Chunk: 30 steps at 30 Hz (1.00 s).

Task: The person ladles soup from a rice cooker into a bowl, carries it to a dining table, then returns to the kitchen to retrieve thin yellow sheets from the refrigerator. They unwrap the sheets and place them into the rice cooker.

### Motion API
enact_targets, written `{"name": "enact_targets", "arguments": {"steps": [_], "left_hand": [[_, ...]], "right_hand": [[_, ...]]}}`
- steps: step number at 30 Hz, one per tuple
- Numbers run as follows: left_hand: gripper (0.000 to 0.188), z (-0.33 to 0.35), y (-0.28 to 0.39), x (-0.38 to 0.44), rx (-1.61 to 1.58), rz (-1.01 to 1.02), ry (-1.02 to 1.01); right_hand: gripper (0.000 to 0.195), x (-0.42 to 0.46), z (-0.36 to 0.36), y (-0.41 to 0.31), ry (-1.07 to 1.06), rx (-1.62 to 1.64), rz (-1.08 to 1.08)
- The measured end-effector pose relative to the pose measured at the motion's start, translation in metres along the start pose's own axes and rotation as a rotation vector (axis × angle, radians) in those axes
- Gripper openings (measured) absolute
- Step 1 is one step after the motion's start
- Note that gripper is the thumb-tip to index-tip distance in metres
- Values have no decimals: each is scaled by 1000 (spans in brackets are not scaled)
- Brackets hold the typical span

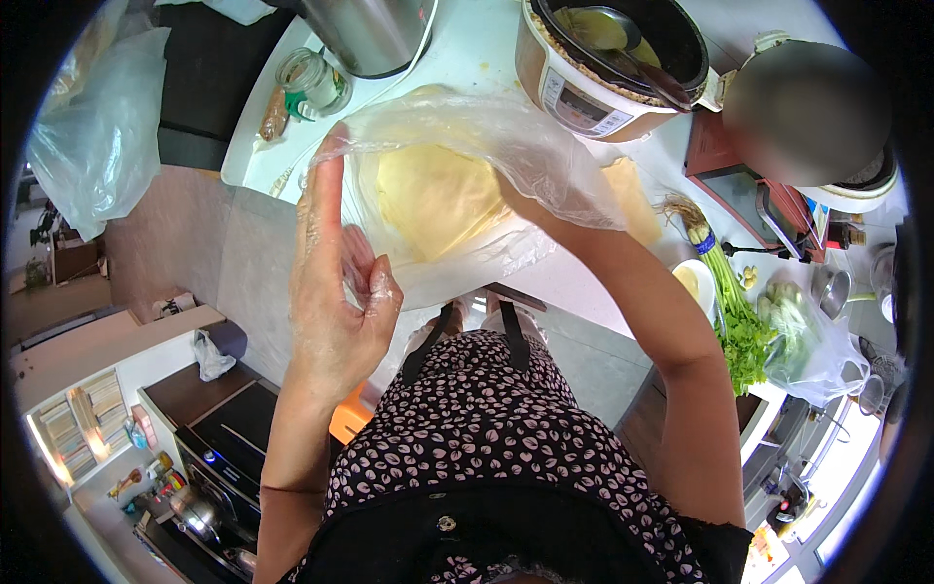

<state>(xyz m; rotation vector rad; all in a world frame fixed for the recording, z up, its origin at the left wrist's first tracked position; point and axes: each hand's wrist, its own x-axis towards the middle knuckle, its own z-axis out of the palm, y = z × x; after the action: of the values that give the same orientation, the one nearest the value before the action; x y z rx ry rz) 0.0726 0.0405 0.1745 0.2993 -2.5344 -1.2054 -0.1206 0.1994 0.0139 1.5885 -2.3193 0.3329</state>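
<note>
A clear plastic bag (584, 182) hangs before me with its mouth spread. Inside it sits a stack of pale yellow, thin dough-like sheets (438, 197). My left hand (339, 270), dusted with white powder, holds the bag's left edge on its raised fingers, the thumb standing apart. From the right my other forearm reaches into the bag. My right hand (514, 204) is mostly hidden behind the film and the sheets, so its grip does not show.
On the white table (467, 44) stand a rice cooker (584, 95) with a ladle in it, a steel container (365, 36) and a glass jar (314, 80). To the right lie celery (719, 277), a white bowl (697, 285) and bagged vegetables (810, 350). An orange stool (350, 420) is below.
</note>
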Motion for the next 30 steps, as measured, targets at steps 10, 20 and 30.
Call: {"name": "enact_targets", "arguments": {"steps": [10,20,30], "left_hand": [[90,-1,-4,-12,3,8,-44],[86,-8,0,-20,-57,-8,29],[90,-5,-5,-19,-77,26,-1]], "right_hand": [[16,-7,-8,12,-73,-195,35],[22,3,-2,-25,-49,148,179],[30,5,-1,-35,-28,171,175]]}}
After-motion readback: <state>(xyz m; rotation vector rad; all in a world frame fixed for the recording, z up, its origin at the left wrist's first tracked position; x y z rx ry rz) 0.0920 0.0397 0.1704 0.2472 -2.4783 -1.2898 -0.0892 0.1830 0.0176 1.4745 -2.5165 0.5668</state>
